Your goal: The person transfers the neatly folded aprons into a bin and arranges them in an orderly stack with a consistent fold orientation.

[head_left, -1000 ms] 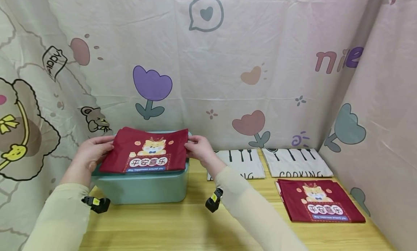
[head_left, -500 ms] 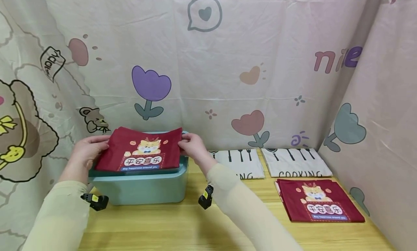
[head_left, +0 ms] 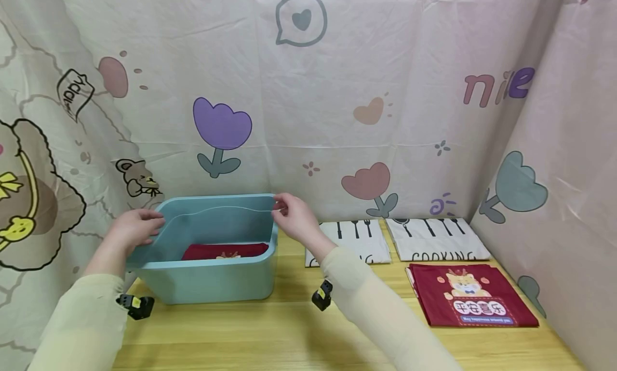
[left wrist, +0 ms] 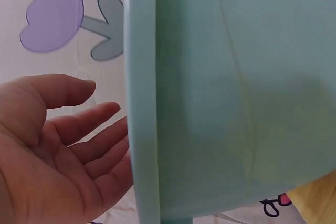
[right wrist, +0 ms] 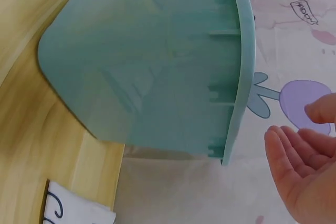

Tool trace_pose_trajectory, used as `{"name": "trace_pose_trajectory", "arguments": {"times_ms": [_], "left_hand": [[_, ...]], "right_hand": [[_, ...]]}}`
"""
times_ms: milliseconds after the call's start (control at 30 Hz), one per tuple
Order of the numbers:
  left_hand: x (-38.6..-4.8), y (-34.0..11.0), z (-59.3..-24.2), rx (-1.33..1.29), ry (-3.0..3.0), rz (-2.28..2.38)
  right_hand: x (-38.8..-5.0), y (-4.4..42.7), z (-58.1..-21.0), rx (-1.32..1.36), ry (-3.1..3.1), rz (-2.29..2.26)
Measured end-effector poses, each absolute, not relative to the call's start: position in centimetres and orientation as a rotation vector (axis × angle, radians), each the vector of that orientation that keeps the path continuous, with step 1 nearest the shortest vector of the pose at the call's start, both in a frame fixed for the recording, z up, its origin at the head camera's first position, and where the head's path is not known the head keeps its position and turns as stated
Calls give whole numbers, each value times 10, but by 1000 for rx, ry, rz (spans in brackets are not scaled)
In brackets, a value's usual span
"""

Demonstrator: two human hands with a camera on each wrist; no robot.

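A folded red cloth point(head_left: 225, 251) with a cartoon print lies inside the light blue-green plastic bin point(head_left: 207, 281), its lower part hidden by the front wall. At the bin's left rim is my left hand point(head_left: 135, 229); its fingers are loosely bent and hold nothing, as the left wrist view also shows. My right hand point(head_left: 295, 217) hovers by the right back corner of the bin, and the right wrist view shows its thumb and fingers apart and bare. A thin pale line point(head_left: 226, 206) crosses above the bin's inside toward the right hand; whether it is a thread I cannot tell.
Two folded white cloths with black utensil prints, a left one point(head_left: 354, 241) and a right one point(head_left: 437, 240), lie along the back of the wooden table point(head_left: 241, 339). Before them lies another folded red cloth point(head_left: 472, 296). A printed curtain point(head_left: 308, 92) encloses the table.
Both hands let go of the red cloth, which they held over the bin before. It has dropped into the bin, whose inside now shows. The right hand has drawn slightly right.
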State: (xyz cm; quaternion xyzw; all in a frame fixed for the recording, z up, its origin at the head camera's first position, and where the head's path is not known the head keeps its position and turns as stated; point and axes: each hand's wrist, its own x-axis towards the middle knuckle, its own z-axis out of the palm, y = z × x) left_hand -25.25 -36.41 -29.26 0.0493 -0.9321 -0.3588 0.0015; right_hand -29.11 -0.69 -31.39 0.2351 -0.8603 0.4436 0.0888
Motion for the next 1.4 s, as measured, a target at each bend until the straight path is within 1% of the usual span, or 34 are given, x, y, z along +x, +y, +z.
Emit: {"name": "trace_pose_trajectory", "arguments": {"times_ms": [233, 367, 500, 833, 1133, 1400], "left_hand": [[-239, -344, -289, -61, -2888, -804], [-232, -332, -291, -150, -2831, -766], [-227, -321, -294, -186, -2792, -735], [-218, -290, -304, -324, -2685, -613], [-212, -262, -314, -404, -2598, -484], [-202, -238, -318, -410, -2603, -475]], "right_hand": [[-282, 13, -318, 853, -2520, 1161], [-277, 23, -321, 924, -2482, 1026], [-272, 32, -324, 981, -2436, 890], [-263, 51, -334, 1035, -2348, 689], [-254, 73, -342, 1066, -2266, 642], [-247, 93, -353, 1030, -2277, 611]]}}
